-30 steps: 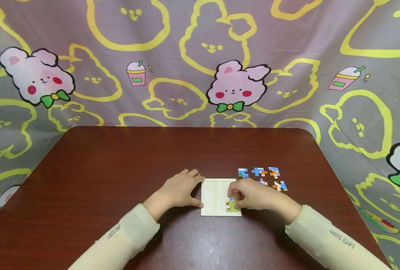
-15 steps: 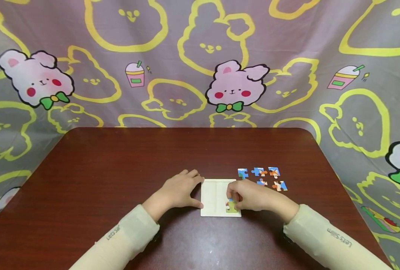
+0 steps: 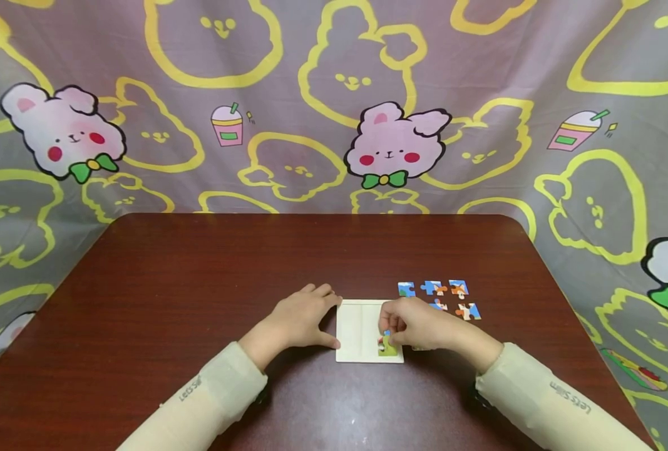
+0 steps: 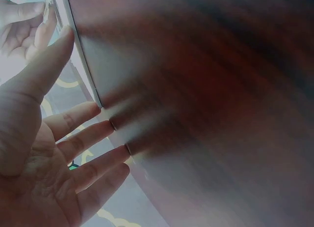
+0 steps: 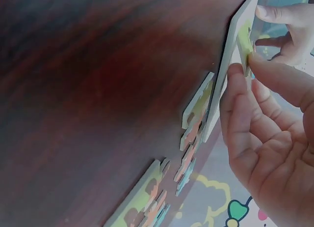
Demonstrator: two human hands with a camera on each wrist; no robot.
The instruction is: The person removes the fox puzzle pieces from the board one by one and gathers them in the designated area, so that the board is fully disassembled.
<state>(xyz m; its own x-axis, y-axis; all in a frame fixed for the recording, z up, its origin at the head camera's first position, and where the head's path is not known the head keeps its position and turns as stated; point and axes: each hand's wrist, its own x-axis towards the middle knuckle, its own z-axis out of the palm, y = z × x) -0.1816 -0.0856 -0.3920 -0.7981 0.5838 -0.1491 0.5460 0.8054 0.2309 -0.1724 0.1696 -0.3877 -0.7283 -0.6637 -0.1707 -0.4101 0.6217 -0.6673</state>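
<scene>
A pale, flat puzzle tray (image 3: pixel 349 332) lies on the table in the head view. My left hand (image 3: pixel 302 318) is at its left side, thumb and index fingertips touching the edge; in the left wrist view the fingers of this left hand (image 4: pixel 59 153) are spread and nearly straight. Over the tray's right part, my right hand (image 3: pixel 424 322) pinches a green jigsaw piece (image 3: pixel 387 347) near the lower right corner. The right wrist view shows that jigsaw piece (image 5: pixel 244 47) tilted between thumb and fingers, just off or touching the tray; I cannot tell which.
Several loose jigsaw pieces (image 3: pixel 458 288) with blue and orange pictures lie right of the tray, partly hidden by the right hand. More loose pieces (image 5: pixel 198 101) show beside the tray in the right wrist view. A patterned cloth (image 3: pixel 288 169) hangs behind the dark table (image 3: pixel 226 250).
The green jigsaw piece has turned and tilted slightly in my right fingers near the tray's lower right corner. My left hand has stayed at the tray's edge.
</scene>
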